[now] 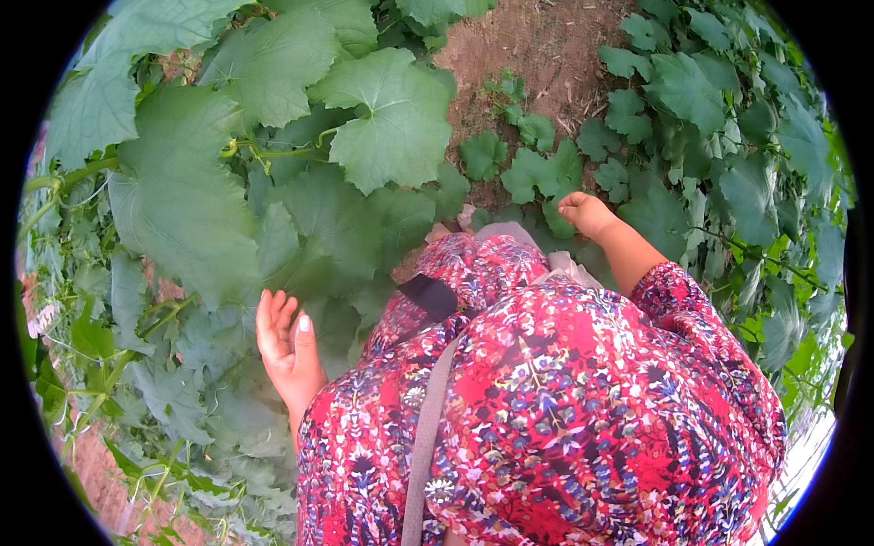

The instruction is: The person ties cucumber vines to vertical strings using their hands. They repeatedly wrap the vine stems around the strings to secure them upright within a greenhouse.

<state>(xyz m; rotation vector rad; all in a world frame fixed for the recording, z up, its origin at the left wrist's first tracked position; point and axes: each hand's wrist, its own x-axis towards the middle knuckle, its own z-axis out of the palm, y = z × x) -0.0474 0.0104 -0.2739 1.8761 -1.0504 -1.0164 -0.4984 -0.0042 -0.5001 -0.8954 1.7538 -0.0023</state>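
My left hand [290, 345] is raised palm up at the left of my body, with its thumb apart from the fingers and nothing in it. Just beyond its fingertips hangs a big, broad vine leaf [184, 198], partly blurred. On the other side, my right hand [587, 213] is held out low with its fingers curled in, and no object shows in it. Close to those fingers are small lobed leaves [536, 174] of a low vine; whether they touch cannot be told.
Dense climbing vines line both sides, with a leafy wall [744, 170] on the right. A thick green stem [89, 170] and thin strings run at the left. Bare soil with straw bits [539, 48] lies ahead. A grey strap [433, 423] crosses my patterned clothing [580, 396].
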